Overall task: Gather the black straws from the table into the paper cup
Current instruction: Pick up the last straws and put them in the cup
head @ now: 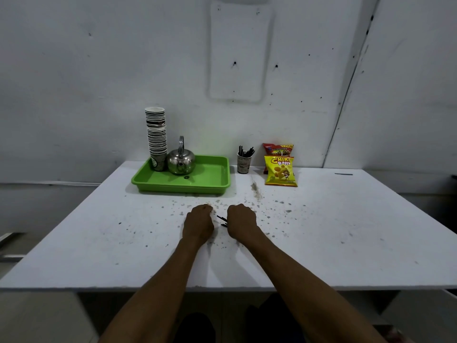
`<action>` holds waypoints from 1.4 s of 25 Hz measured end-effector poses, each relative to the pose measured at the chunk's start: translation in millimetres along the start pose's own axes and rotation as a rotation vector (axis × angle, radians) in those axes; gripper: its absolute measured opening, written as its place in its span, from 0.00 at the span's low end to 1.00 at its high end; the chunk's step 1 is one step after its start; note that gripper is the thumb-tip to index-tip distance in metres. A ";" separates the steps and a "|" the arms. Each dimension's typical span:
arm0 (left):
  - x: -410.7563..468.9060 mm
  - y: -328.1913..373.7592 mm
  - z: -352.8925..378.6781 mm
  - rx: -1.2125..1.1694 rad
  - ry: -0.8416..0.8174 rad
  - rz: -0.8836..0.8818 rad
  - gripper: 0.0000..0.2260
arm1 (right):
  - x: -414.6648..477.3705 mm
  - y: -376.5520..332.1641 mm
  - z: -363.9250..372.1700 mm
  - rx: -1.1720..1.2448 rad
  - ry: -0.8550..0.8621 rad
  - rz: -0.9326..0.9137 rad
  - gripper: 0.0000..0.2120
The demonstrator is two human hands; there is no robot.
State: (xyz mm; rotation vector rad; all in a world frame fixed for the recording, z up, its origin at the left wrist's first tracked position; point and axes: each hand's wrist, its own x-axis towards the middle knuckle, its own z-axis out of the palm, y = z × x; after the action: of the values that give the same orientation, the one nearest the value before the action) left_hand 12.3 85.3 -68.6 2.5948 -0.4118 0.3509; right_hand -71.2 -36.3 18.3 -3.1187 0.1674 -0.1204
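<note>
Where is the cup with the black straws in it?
In the head view, the paper cup stands at the far edge of the table, near the wall, between the green tray on its left and the yellow snack bag on its right.

Head-worn wide view, angled down over table (346, 231) (facing wall (99, 70))

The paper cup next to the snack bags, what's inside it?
Black straws stick up out of the paper cup, leaning different ways. Only their tops show; the cup's wall hides their lower ends and whatever else may sit at the bottom.
</note>
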 end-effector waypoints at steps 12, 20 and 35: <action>-3.9 56.2 0.8 -0.681 -0.096 0.061 0.23 | 37.5 59.3 -3.3 0.886 0.380 0.179 0.08; -2.2 79.8 6.8 -0.722 0.024 0.121 0.07 | 33.0 71.1 17.6 1.134 0.486 -0.014 0.09; -9.3 79.4 -2.2 -0.728 -0.015 0.157 0.08 | 19.6 79.6 24.5 0.997 0.518 -0.171 0.22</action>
State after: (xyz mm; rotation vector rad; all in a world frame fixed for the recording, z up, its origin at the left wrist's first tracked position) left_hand -24.4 22.1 -36.1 1.8613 -0.6156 0.1839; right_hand -58.3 -117.3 -6.2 -2.0469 -0.1274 -0.7457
